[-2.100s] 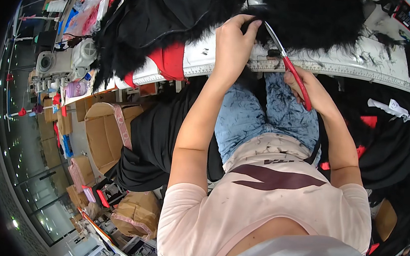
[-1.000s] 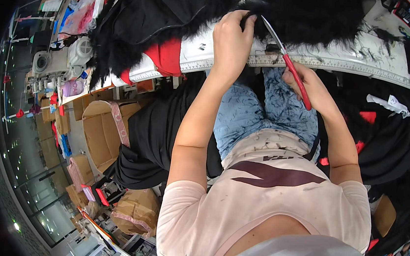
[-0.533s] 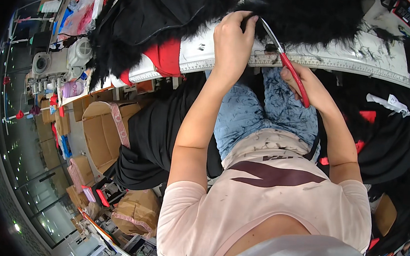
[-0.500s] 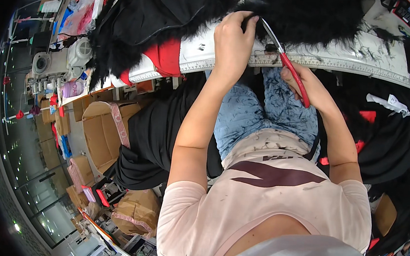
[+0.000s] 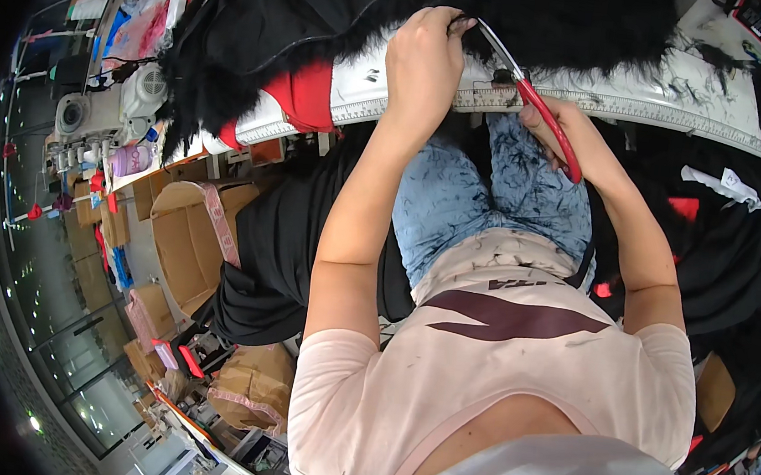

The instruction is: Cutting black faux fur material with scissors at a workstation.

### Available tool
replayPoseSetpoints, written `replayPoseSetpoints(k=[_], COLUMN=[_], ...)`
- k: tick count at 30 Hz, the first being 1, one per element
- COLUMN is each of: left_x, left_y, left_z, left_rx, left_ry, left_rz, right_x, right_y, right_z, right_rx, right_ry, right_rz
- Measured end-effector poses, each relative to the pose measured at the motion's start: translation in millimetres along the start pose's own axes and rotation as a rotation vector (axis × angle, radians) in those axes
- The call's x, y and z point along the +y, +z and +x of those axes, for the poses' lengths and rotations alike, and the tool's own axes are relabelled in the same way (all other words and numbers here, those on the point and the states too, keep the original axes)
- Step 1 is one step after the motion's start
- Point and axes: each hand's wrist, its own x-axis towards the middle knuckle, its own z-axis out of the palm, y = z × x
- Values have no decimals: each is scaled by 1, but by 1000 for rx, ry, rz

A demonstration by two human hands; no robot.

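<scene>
Scissors at the fur's edge

The person's left hand (image 5: 426, 68) pinches the near edge of the black fur (image 5: 571, 22), thumb and fingertips together. The right hand (image 5: 557, 131) curls round the red-handled scissors (image 5: 546, 114), blades nearly together (tips beside the left fingertips). A gap parts the hands; white table (image 5: 723, 104) shows between fur and ruler (image 5: 613, 105).

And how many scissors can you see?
1. The red-handled scissors are in the right hand, blades pointing up toward the left hand and the black fur. More could be hidden in the clutter.
</scene>
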Motion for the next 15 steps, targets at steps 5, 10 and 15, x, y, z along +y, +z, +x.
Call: replayPoseSetpoints(k=[5, 10, 15], left_x=[2, 4, -12], left_y=[-1, -14, -20], left_z=[0, 4, -4], left_rx=[-168, -261, -366], left_ry=[-180, -389, -589], left_rz=[-143, -281, -596], right_x=[4, 7, 18], right_y=[4, 0, -3], right_z=[2, 4, 10], right_rx=[121, 68, 15], right_ry=[-102, -54, -30], right_rz=[-67, 13, 180])
